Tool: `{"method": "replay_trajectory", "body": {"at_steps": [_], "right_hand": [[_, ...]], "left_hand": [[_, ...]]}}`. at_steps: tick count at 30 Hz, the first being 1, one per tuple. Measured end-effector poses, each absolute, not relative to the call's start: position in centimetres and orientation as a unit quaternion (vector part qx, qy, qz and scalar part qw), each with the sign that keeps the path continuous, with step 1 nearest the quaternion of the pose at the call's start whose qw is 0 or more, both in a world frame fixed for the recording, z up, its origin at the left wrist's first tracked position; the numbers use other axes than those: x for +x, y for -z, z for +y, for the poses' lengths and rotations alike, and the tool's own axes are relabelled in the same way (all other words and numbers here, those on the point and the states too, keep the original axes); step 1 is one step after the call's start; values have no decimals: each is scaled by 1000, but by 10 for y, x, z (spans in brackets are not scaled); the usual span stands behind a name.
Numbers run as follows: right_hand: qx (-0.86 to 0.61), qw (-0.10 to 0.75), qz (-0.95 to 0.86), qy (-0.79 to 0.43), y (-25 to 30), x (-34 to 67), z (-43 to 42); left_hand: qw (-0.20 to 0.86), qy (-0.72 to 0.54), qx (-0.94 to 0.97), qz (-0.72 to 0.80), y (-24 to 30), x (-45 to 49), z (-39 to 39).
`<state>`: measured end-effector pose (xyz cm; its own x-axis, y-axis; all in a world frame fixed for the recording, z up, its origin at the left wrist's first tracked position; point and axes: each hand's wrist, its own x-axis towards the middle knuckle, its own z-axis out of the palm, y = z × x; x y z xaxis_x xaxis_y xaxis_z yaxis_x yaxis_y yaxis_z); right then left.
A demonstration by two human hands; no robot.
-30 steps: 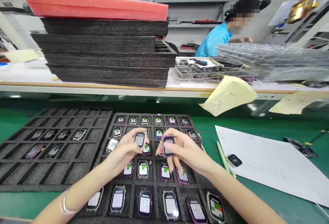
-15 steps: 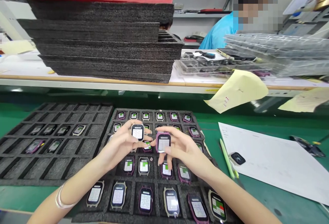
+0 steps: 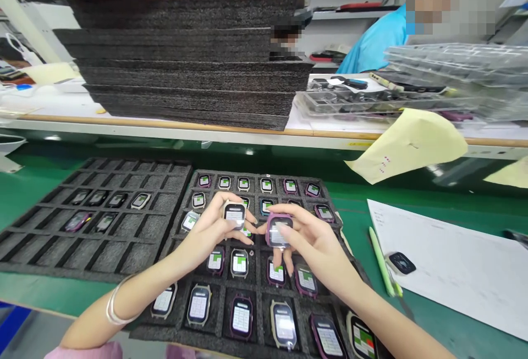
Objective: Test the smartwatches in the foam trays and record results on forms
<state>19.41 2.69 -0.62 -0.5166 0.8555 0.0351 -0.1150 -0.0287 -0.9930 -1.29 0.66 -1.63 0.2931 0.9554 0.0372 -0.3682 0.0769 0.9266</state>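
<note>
My left hand (image 3: 218, 221) is closed around a silver-framed smartwatch (image 3: 235, 213), its lit screen facing me and the thumb lying over the lower screen. Just to the right, my right hand (image 3: 305, 232) grips a purple-framed smartwatch (image 3: 279, 230), with the thumb on its lit screen. Both watches are held above a black foam tray (image 3: 261, 287), whose pockets carry several more watches with lit screens, many with green blocks. A purple watch (image 3: 241, 316) and a silver watch (image 3: 283, 323) lie in the front row. My hands hide part of the middle rows.
A second foam tray (image 3: 142, 257) at left has a few watches in it. On the right, a white sheet (image 3: 454, 271) lies with a green pen (image 3: 381, 263) and a dark-screened watch (image 3: 402, 263). Behind, a shelf bears stacked black foam (image 3: 185, 56) and clear plastic trays (image 3: 445, 73). A person in blue (image 3: 375, 40) is beyond.
The view has shifted, so the scene sits further right. Both hands still hold their watches; each thumb now presses further onto its screen.
</note>
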Motion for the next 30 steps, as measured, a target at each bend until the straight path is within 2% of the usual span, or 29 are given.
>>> {"method": "replay_trajectory", "body": {"at_steps": [10, 17, 23, 30], "right_hand": [[-303, 375, -579, -658, 1, 197, 20], [-315, 374, -591, -641, -3, 199, 18], [-323, 371, -608, -623, -4, 203, 18], [-315, 358, -576, -664, -22, 201, -4]], "left_hand": [[597, -528, 498, 340, 18, -11, 5], [643, -521, 485, 282, 15, -11, -1], [644, -517, 483, 291, 11, -10, -7], [665, -505, 464, 297, 11, -9, -11]]}}
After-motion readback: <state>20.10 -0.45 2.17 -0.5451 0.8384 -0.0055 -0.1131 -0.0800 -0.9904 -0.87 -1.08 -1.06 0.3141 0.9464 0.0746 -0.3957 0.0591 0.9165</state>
